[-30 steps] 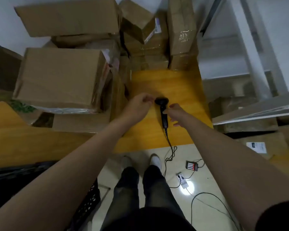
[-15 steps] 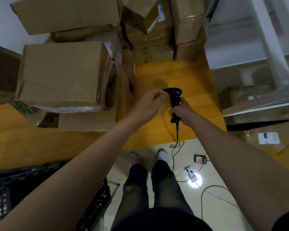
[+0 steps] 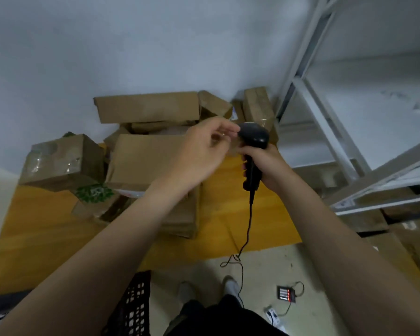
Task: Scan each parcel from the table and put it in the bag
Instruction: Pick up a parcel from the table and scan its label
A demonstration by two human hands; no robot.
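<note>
My right hand (image 3: 267, 163) grips the handle of a black barcode scanner (image 3: 254, 141), held upright above the yellow table (image 3: 41, 229). Its cord (image 3: 249, 221) hangs down to the floor. My left hand (image 3: 201, 154) hovers just left of the scanner's head, fingers loosely extended, its fingertips near or touching the head, holding nothing. Several brown cardboard parcels are piled on the table behind the hands: a large box (image 3: 143, 161), a long box (image 3: 146, 106) on top at the back, a taped box (image 3: 61, 161) at the left. No bag is in view.
A black plastic crate (image 3: 131, 304) stands on the floor at the lower left. White metal shelving (image 3: 325, 117) rises at the right with more boxes (image 3: 398, 241) beneath it. A battery charger (image 3: 286, 293) and cables lie on the floor by my feet.
My right hand took the scanner by its handle and lifted it off the table. My left hand rose alongside it. The view tilted up toward the wall.
</note>
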